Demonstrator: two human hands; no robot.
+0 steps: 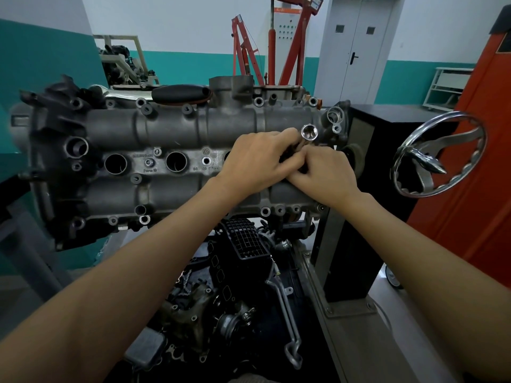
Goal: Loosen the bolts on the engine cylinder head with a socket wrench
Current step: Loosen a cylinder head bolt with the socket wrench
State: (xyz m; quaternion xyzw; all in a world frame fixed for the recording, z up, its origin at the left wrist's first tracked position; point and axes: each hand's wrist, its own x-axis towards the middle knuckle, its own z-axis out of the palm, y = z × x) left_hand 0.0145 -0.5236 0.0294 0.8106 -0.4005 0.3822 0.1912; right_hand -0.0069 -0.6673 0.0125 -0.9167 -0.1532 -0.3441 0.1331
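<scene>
In the head view, the engine cylinder head [171,150] lies across the stand with its long side toward the person, and both hands meet over its right end. The left hand [257,158] curls its fingers round a dark tool body, with a bright socket [309,132] jutting out past the knuckles, its open mouth turned up toward the camera rather than seated on any bolt. The right hand [322,175], just right of the left and touching it, pinches at the same tool from below; what exactly its fingertips hold is hidden. One bolt [148,162] shows in the head's middle strip, well left of the hands, between two round plug wells. The step looks like fitting or adjusting the socket on the wrench. To do it well, the socket should be pushed fully home on its drive, then set square and deep over a bolt before any pull, lest it slip. A chrome handwheel [439,153] stands right of the head.
</scene>
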